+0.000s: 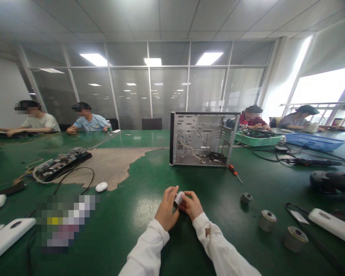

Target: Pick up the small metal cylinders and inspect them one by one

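Between my two hands, just above the green table, is a small silver metal cylinder [178,199]. My left hand [168,210] is closed around its left side, with the fingers partly hiding it. From the right, my right hand [191,205] grips the cylinder with thumb and fingers. Three similar metal cylinders stand on the table to the right: a small one [246,197], a middle one [267,220] and a larger one [295,239]. An open computer case [202,140] stands beyond my hands, with loose cables inside.
An orange-handled screwdriver [235,173] lies beside the case. Green [257,141] and blue [314,142] baskets stand at the back right. A long circuit assembly [63,163] and a white oval object [101,186] lie left. Several people sit around the table.
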A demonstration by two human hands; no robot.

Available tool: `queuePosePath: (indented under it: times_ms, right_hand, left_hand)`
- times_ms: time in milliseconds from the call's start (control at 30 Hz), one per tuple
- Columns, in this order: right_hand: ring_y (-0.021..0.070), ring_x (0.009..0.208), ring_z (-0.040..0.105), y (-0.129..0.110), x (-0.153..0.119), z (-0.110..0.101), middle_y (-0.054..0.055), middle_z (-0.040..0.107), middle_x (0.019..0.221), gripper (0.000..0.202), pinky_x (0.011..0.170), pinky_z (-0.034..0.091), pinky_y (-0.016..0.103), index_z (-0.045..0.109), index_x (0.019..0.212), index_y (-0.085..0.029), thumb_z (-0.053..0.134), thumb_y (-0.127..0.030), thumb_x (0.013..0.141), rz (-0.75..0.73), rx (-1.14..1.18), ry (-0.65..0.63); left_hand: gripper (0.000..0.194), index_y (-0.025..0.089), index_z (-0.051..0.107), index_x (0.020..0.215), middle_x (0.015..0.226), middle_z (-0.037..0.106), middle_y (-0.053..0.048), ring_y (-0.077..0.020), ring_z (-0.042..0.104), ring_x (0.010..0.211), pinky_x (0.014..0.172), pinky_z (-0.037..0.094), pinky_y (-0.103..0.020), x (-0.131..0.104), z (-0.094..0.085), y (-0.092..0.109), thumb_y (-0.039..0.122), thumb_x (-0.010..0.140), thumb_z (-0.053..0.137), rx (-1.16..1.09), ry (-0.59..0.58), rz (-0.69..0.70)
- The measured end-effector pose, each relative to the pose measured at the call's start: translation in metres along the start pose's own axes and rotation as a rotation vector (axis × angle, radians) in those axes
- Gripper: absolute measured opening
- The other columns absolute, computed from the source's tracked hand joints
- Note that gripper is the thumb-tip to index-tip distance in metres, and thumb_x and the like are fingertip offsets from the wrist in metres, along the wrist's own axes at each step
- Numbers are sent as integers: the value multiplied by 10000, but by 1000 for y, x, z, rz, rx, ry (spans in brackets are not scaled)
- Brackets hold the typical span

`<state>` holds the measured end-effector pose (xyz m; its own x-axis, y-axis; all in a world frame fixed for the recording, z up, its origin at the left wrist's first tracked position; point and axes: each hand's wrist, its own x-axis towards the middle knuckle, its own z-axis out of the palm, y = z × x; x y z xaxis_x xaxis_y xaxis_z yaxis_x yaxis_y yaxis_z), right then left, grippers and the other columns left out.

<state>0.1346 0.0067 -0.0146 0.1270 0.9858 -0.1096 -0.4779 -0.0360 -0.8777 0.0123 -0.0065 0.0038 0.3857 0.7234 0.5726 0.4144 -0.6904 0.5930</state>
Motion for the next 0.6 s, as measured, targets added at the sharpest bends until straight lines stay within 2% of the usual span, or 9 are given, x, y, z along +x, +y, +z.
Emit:
queuePosePath:
  times_ms: [200,333,400,467,533,600]
  right_hand:
    - [120,452,555,-4,-4,-1,-28,580,503,314,460,439,242,454,692,-200,683,-274,490,162,172,26]
    - [115,453,553,-4,-2,-4,-28,588,512,320,423,419,218,465,713,-202,689,-236,487,162,199,27]
    - [120,481,561,-4,-1,-5,-24,597,535,331,449,433,230,467,725,-204,693,-230,485,126,201,12]
    - [133,522,573,-5,0,-5,-22,603,569,350,503,455,261,466,741,-208,699,-233,481,67,192,-12]
    - [148,576,583,-7,0,-4,-21,604,622,371,550,466,291,462,766,-214,700,-240,482,-30,165,-40]
    - [160,638,586,-10,-2,-3,-12,602,691,374,592,471,314,457,794,-219,690,-254,503,-142,111,-83]
  left_hand:
    - [695,234,246,1234,1221,271,-89,-192,395,1059,927,331,-385,0,0,5,-12,603,403,-40,19,24]
    - [654,209,269,1214,1204,292,-107,-200,432,1012,872,379,-384,0,3,3,83,618,507,-228,102,-70]
    - [592,196,311,1173,1155,350,-112,-192,479,947,793,435,-357,2,5,-1,169,632,551,-393,135,-230]
    - [484,174,369,1094,1037,446,-106,-168,541,818,683,477,-320,4,7,-7,272,658,554,-607,136,-464]
    - [395,150,419,990,863,526,-79,-148,578,664,593,485,-297,7,6,-11,374,681,523,-850,82,-689]
    - [378,142,444,911,748,556,-55,-147,592,585,559,482,-289,9,4,-13,445,690,491,-1050,34,-826]
